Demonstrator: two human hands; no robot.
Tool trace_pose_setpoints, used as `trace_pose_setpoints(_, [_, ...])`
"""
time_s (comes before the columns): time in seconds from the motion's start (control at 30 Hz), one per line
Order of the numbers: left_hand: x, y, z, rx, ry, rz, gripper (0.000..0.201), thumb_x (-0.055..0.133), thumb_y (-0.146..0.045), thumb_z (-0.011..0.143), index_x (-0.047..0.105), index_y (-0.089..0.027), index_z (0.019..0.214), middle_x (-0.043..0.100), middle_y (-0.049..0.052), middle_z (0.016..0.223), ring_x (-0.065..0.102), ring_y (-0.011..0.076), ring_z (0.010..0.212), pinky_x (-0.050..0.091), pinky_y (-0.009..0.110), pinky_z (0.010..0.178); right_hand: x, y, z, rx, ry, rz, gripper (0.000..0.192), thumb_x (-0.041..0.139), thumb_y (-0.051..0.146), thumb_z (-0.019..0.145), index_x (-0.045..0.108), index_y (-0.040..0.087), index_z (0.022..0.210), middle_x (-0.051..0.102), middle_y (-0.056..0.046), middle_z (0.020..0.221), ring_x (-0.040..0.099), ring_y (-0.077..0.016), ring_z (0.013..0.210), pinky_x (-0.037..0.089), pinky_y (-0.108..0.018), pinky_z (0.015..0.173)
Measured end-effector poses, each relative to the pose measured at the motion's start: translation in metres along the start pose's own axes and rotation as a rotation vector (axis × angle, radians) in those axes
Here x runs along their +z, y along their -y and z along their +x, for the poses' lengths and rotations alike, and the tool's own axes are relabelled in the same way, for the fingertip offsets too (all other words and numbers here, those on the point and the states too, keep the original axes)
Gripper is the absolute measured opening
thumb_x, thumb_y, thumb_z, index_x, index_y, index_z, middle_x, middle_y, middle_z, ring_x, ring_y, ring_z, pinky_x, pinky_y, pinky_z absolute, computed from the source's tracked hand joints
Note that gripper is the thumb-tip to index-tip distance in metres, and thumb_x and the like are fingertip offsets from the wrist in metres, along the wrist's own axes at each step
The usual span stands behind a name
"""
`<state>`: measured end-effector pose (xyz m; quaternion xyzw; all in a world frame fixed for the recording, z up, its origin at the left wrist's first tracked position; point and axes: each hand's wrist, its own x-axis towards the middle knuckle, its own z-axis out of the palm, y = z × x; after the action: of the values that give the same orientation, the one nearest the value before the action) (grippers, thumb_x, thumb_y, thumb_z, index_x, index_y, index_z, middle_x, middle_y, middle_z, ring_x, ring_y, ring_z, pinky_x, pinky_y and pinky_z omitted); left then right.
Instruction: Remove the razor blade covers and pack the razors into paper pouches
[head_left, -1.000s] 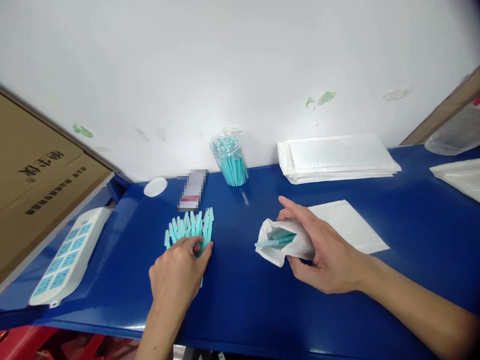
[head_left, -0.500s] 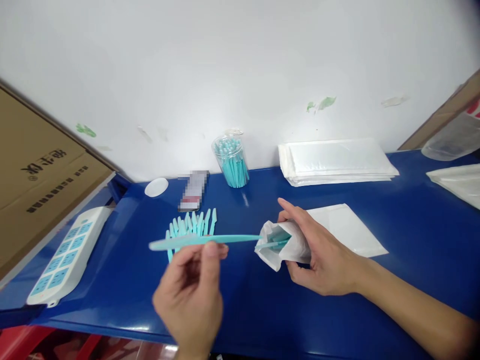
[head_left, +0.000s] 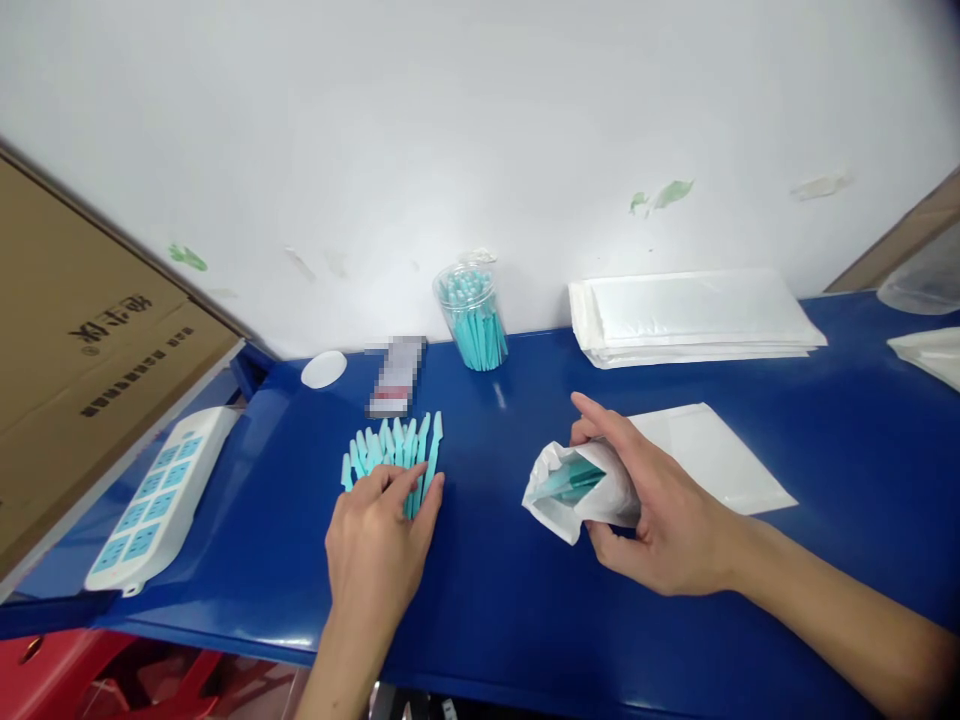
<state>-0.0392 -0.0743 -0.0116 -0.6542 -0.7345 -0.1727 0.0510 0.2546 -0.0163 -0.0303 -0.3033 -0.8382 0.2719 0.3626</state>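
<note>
My right hand (head_left: 660,510) grips a white padded mailer (head_left: 551,510) by its side, thumb below and fingers above. Its mouth gapes toward the left, and several teal eyebrow razors (head_left: 576,480) lie inside. My left hand (head_left: 379,540) is over a loose pile of teal eyebrow razors (head_left: 405,435) on the blue table. Its thumb and index finger are apart at the near ends of the razors, and the other fingertips are partly hidden. Under and behind my right hand lies a flat white mailer (head_left: 712,455).
A clear tub (head_left: 480,325) of teal razors stands against the wall, with a round white lid (head_left: 324,369) and a blurred phone (head_left: 397,375) to its left. Stacked white mailers (head_left: 690,315) lie at the back right. A power strip (head_left: 161,500) and cardboard box (head_left: 97,370) are left.
The razor that my left hand held at the mailer's mouth is now out of that hand. My left hand has moved down onto the pile. My right hand still holds the mailer.
</note>
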Motion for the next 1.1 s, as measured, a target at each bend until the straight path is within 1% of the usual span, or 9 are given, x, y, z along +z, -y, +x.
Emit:
trace_pose_setpoints(0.17, [0.003,-0.008,0.028,-0.028,0.157,0.049,0.027,0.063,-0.035,0.095,0.085,-0.021,0.090,0.077,0.011,0.087,0.072,0.0329,0.081,0.046,0.039,0.069,-0.001,0.000,0.001,-0.019,-0.009,-0.031,0.109,0.064,0.011,0.081,0.006,0.030,0.172,0.056,-0.011,0.128,0.062,-0.0301,0.111,0.059,-0.046,0.089])
trace_pose_setpoints(0.27, [-0.003,-0.017,0.038,-0.085,0.231,-0.026,0.017,0.070,-0.028,0.084,0.078,-0.022,0.070,0.074,0.006,0.071,0.068,0.0258,0.064,0.041,0.033,0.058,-0.001,0.000,0.002,-0.025,0.003,-0.032,0.109,0.064,0.011,0.080,0.007,0.029,0.171,0.056,-0.011,0.128,0.061,-0.0301,0.112,0.059,-0.047,0.090])
trace_pose_setpoints(0.37, [-0.015,-0.024,0.035,-0.098,0.286,-0.193,0.021,0.069,-0.036,0.089,0.075,-0.023,0.074,0.070,0.000,0.061,0.065,0.0181,0.054,0.045,0.028,0.053,-0.002,0.001,0.002,-0.014,0.009,-0.023,0.108,0.063,0.011,0.080,0.007,0.028,0.171,0.056,-0.011,0.127,0.061,-0.0291,0.111,0.059,-0.047,0.093])
trace_pose_setpoints(0.5, [-0.022,-0.047,0.011,-0.235,-0.083,-0.740,0.028,0.068,-0.048,0.097,0.073,-0.022,0.087,0.074,0.000,0.070,0.070,0.0161,0.063,0.057,0.026,0.061,-0.002,0.004,0.004,0.012,0.020,-0.013,0.110,0.063,0.011,0.080,0.005,0.028,0.171,0.056,-0.011,0.128,0.062,-0.0289,0.112,0.059,-0.046,0.094])
trace_pose_setpoints(0.6, [-0.010,-0.078,-0.005,-0.100,-0.369,-0.953,0.012,0.079,-0.033,0.091,0.076,-0.023,0.085,0.075,0.001,0.083,0.071,0.0161,0.077,0.058,0.026,0.069,-0.001,0.006,0.004,-0.002,-0.002,-0.011,0.110,0.064,0.012,0.080,0.004,0.027,0.172,0.056,-0.011,0.129,0.062,-0.0292,0.113,0.058,-0.047,0.095])
trace_pose_setpoints(0.73, [0.003,-0.106,-0.015,0.188,-0.202,-0.765,0.021,0.075,-0.023,0.094,0.082,-0.033,0.112,0.069,0.005,0.111,0.067,0.0212,0.108,0.058,0.036,0.090,0.000,0.005,0.003,-0.021,-0.044,-0.004,0.108,0.065,0.014,0.083,0.006,0.027,0.172,0.054,-0.012,0.129,0.063,-0.0295,0.113,0.057,-0.049,0.098])
trace_pose_setpoints(0.87, [-0.004,-0.080,-0.017,0.189,-0.140,-0.633,0.049,0.074,-0.039,0.095,0.067,-0.027,0.142,0.063,0.010,0.128,0.066,0.0237,0.118,0.056,0.037,0.096,-0.001,0.003,0.002,0.007,-0.046,0.006,0.109,0.065,0.013,0.080,0.008,0.029,0.172,0.054,-0.012,0.129,0.064,-0.0302,0.113,0.058,-0.050,0.097])
trace_pose_setpoints(0.97, [-0.006,-0.034,-0.007,0.140,-0.192,-0.218,0.030,0.063,-0.043,0.103,0.080,-0.024,0.118,0.071,0.008,0.106,0.070,0.0231,0.098,0.052,0.037,0.085,-0.001,0.003,0.001,0.037,-0.024,0.025,0.112,0.065,0.011,0.079,0.006,0.031,0.172,0.055,-0.011,0.129,0.064,-0.0300,0.112,0.060,-0.049,0.093])
trace_pose_setpoints(1.1, [0.000,0.003,0.015,0.087,-0.001,0.198,0.034,0.058,-0.042,0.103,0.085,-0.022,0.108,0.076,0.009,0.094,0.070,0.0313,0.090,0.042,0.040,0.075,-0.001,0.002,0.000,0.035,-0.016,0.041,0.110,0.064,0.012,0.081,0.006,0.031,0.172,0.054,-0.012,0.131,0.062,-0.0319,0.117,0.060,-0.051,0.094])
